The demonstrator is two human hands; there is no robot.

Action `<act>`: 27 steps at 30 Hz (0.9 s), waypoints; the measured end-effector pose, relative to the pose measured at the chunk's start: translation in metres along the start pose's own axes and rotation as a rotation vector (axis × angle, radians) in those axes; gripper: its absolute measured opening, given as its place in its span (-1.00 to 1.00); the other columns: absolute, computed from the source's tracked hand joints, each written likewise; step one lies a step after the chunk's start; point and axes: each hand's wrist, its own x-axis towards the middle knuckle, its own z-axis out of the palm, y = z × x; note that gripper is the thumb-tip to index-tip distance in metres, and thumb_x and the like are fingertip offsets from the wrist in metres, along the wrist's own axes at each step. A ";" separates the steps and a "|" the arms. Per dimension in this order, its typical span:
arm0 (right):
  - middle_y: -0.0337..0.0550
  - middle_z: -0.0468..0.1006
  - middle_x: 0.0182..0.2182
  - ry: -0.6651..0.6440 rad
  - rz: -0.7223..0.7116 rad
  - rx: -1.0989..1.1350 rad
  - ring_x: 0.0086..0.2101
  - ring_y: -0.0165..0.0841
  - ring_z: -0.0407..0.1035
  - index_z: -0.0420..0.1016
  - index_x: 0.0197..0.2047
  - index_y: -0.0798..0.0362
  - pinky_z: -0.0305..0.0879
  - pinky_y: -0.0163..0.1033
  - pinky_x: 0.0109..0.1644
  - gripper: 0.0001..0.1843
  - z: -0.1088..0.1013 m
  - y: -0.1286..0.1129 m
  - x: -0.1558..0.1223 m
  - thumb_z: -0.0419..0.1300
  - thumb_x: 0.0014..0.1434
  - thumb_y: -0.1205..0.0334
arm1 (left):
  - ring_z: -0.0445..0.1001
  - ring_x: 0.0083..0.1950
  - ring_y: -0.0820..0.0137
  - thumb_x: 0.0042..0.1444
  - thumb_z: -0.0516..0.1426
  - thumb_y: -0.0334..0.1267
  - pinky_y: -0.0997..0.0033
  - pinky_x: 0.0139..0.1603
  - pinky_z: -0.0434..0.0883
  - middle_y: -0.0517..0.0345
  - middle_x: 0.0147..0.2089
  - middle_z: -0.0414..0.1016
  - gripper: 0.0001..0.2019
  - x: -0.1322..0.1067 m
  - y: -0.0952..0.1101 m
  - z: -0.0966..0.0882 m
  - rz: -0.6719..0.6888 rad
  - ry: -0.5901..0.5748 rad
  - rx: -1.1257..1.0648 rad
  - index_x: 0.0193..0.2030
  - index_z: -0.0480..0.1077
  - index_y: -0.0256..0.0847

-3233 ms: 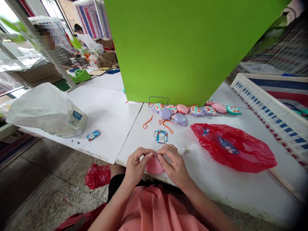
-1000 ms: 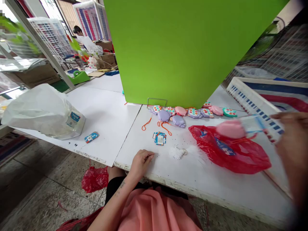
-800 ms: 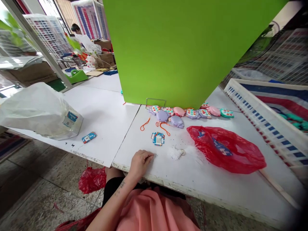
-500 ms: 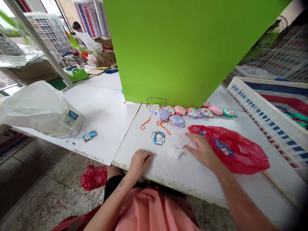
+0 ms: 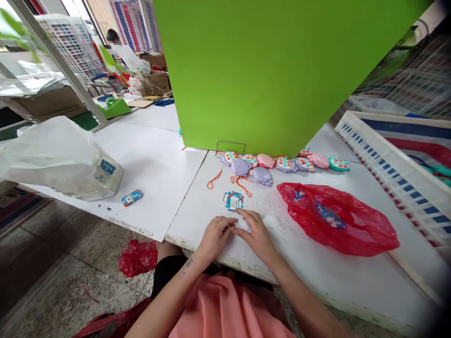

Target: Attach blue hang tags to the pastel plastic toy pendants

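Observation:
My right hand [image 5: 257,234] is curled around a bundle of thin white plastic strings [image 5: 243,224], thumb and fingers on either side. Loose strands fan out on the table to the right of the hand. My left hand [image 5: 214,237] meets it at the left end of the bundle, fingers pinched together; what lies between them is hidden. Just beyond the fingertips lies a small stack of blue and white printed tags [image 5: 234,200]. Orange cord loops [image 5: 214,180] rest behind the tags, near a row of purple, pink and green crab-shaped toys [image 5: 262,176].
A red plastic bag [image 5: 355,230] with blue tags lies on the right, beside a white crate [image 5: 394,173]. A tall green panel [image 5: 253,75] stands behind the toys. On the left are a clear bag [image 5: 59,155] and a single tag [image 5: 133,197]. Farther back, a person [image 5: 118,51] is visible.
My right hand has moved left and closed around the white string bundle, which has shifted left with strands spread behind it. My left hand has moved slightly right to meet it.

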 end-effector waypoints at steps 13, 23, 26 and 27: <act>-0.05 0.42 -0.02 -0.018 -0.129 -0.094 -0.05 -0.20 0.29 0.22 0.19 -0.04 0.25 -0.04 0.01 -0.49 0.002 0.006 -0.002 0.14 0.19 0.09 | 0.41 -0.21 0.37 0.19 0.06 -0.32 0.37 -0.13 0.31 0.12 -0.28 0.50 -0.88 0.002 -0.001 0.006 -0.007 0.014 0.050 -0.26 0.44 -0.19; -0.10 0.50 -0.19 -0.053 -0.099 -0.166 -0.15 -0.25 0.30 0.45 -0.17 0.01 0.19 -0.08 -0.06 -0.83 -0.002 -0.003 0.000 0.05 0.26 0.28 | 0.34 -0.25 0.37 0.23 -0.09 -0.35 0.36 -0.20 0.29 0.10 -0.27 0.36 -0.86 0.001 0.004 0.005 -0.107 0.083 -0.023 -0.26 0.26 -0.20; -0.11 0.49 -0.18 -0.043 -0.085 -0.175 -0.13 -0.26 0.29 0.43 -0.21 0.03 0.16 -0.09 -0.04 -0.83 -0.003 -0.004 0.001 0.01 0.27 0.30 | 0.31 -0.33 0.41 0.25 -0.12 -0.31 0.38 -0.25 0.28 0.16 -0.34 0.31 -0.86 -0.001 0.003 0.003 -0.150 0.134 -0.122 -0.26 0.22 -0.20; -0.10 0.49 -0.19 -0.046 -0.084 -0.181 -0.14 -0.26 0.29 0.42 -0.22 0.04 0.16 -0.10 -0.04 -0.83 -0.003 -0.004 0.001 0.00 0.27 0.30 | 0.31 -0.35 0.42 0.26 -0.13 -0.28 0.39 -0.26 0.28 0.18 -0.37 0.29 -0.86 -0.001 0.002 0.001 -0.167 0.157 -0.158 -0.26 0.21 -0.20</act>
